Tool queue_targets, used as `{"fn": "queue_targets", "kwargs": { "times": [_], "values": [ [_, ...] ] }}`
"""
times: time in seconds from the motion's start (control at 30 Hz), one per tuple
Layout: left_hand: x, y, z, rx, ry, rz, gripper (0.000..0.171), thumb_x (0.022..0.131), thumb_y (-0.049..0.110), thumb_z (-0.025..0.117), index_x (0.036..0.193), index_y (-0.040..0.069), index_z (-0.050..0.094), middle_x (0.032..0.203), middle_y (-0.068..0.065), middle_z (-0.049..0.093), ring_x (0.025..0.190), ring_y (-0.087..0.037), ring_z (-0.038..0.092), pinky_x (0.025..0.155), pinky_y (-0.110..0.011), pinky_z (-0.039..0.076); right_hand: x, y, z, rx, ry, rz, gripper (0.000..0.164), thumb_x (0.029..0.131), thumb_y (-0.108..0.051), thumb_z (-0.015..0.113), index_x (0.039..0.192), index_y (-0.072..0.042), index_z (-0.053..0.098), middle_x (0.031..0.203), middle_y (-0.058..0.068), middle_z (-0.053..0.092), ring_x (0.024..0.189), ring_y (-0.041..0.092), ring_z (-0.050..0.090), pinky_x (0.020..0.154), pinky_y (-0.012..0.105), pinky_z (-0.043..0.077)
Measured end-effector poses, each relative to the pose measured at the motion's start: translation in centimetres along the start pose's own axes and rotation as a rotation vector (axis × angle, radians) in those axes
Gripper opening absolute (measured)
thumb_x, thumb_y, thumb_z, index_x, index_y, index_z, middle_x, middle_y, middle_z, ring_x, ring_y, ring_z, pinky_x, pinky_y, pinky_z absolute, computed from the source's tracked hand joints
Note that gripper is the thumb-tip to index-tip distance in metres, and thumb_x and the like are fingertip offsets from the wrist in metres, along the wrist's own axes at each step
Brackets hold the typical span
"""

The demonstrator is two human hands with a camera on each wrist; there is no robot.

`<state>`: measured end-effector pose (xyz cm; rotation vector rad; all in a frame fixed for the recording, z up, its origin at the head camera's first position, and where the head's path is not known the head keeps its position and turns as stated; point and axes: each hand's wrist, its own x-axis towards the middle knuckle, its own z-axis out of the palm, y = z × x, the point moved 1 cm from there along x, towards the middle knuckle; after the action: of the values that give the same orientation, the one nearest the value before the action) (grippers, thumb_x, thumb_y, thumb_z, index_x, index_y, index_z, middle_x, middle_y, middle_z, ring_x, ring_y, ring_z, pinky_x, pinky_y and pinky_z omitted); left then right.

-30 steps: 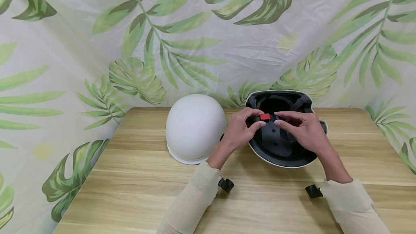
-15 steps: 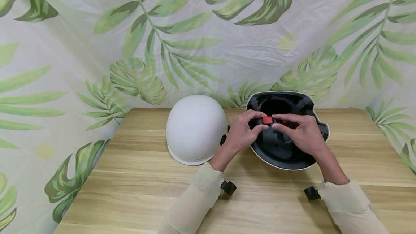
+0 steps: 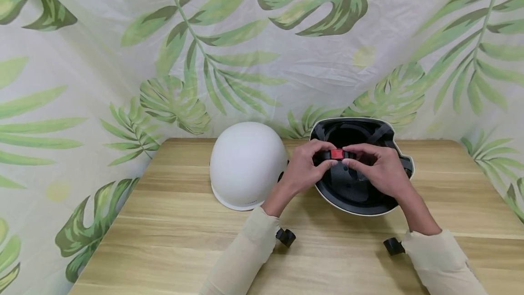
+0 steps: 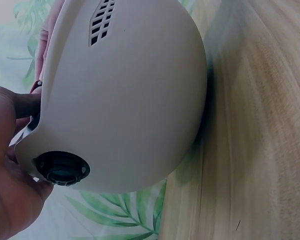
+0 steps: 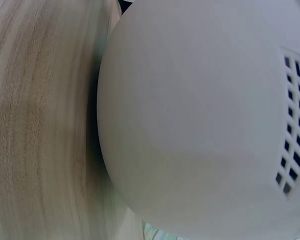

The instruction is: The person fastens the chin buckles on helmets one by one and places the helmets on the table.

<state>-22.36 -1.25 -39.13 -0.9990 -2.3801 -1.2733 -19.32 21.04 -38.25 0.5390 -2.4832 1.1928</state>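
A helmet (image 3: pixel 348 190) lies upside down on the table, its black padded inside facing up. Across its opening runs a black chin strap with a red buckle (image 3: pixel 337 154). My left hand (image 3: pixel 304 166) pinches the strap on the buckle's left side, and my right hand (image 3: pixel 380 167) pinches it on the right; thumbs and forefingers almost meet. In the left wrist view the helmet's pale shell (image 4: pixel 130 100) has a vent grille and a black round fitting (image 4: pixel 62 168), with my left hand (image 4: pixel 7 165) by the rim. The shell (image 5: pixel 200 120) hides my right hand in the right wrist view.
A second white helmet (image 3: pixel 247 167) stands dome up on the wooden table (image 3: pixel 180 240), just left of my left forearm. Behind the table's back edge hangs a leaf-patterned cloth (image 3: pixel 245 35). Black camera mounts (image 3: pixel 285 237) stick out from both sleeves.
Both hands have drawn closer together, narrowing the space at the red buckle between them. The buckle has shifted slightly right and turned more squarely upward. Over the last half second little moves.
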Motion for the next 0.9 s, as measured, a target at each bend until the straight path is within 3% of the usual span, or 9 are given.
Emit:
{"fn": "queue_targets", "kwargs": {
  "times": [0.37,0.73,0.9],
  "values": [
    [0.0,-0.3,-0.1,0.046,0.014,0.018,0.026,0.096,0.016,0.081,0.120,0.010,0.077,0.116,-0.006,0.070,0.106,-0.019,0.070,0.098,-0.034,0.058,0.1,0.2,-0.5,-0.036,-0.025,0.007,0.028,0.091,-0.012,0.085,0.118,-0.011,0.080,0.098,0.009,0.080,0.071,0.005,0.065,0.060,0.017,0.051],
    [0.0,-0.5,-0.1,0.084,0.023,0.065,0.024,0.094,0.013,0.082,0.117,0.009,0.077,0.117,-0.006,0.071,0.112,-0.020,0.070,0.104,-0.035,0.057,0.1,0.1,-1.0,-0.076,-0.075,0.065,0.027,0.092,-0.018,0.085,0.118,-0.013,0.079,0.103,0.010,0.081,0.076,-0.001,0.066,0.063,0.018,0.053],
    [0.0,-0.6,-0.1,0.100,0.057,0.095,0.026,0.092,0.010,0.083,0.117,0.008,0.077,0.124,-0.007,0.069,0.122,-0.024,0.063,0.112,-0.035,0.052,0.1,0.0,-1.3,-0.107,-0.108,0.090,0.027,0.093,-0.019,0.084,0.118,-0.012,0.079,0.103,0.011,0.081,0.077,0.002,0.067,0.064,0.019,0.054]
  ]
}}
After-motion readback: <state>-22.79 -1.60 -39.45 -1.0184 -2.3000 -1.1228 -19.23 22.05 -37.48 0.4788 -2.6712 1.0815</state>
